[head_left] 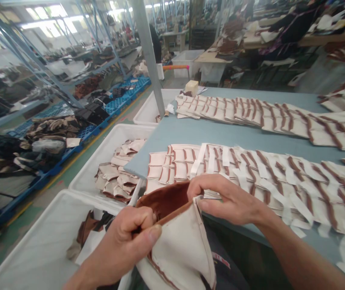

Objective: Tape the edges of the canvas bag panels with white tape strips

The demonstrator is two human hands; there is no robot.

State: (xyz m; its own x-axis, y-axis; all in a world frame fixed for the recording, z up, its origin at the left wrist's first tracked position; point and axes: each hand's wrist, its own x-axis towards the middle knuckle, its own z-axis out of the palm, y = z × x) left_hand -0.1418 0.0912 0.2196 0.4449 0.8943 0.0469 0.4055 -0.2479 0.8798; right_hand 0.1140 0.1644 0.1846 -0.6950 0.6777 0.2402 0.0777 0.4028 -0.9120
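Note:
A cream fabric pouch [181, 245] with a brown lining hangs in front of me, its mouth spread so the inside shows. My left hand [136, 233] is closed on the near left part of the rim, thumb outside and fingers curled over the edge. At the far right corner of the rim, by a seam, my right hand [226, 197] pinches the fabric between thumb and fingers. Just beyond, overlapping cream pieces with brown edging [184, 157] lie in a row on the blue-grey table [166, 131], with white strips [263, 165] across many of them.
Another row of cream and brown pieces [251, 114] runs along the table's far side, near a yellowish block [192, 87]. White bins [78, 177] with fabric pieces stand at left. A metal post [151, 56] rises by the table corner. Blue pallets [118, 102] line the floor.

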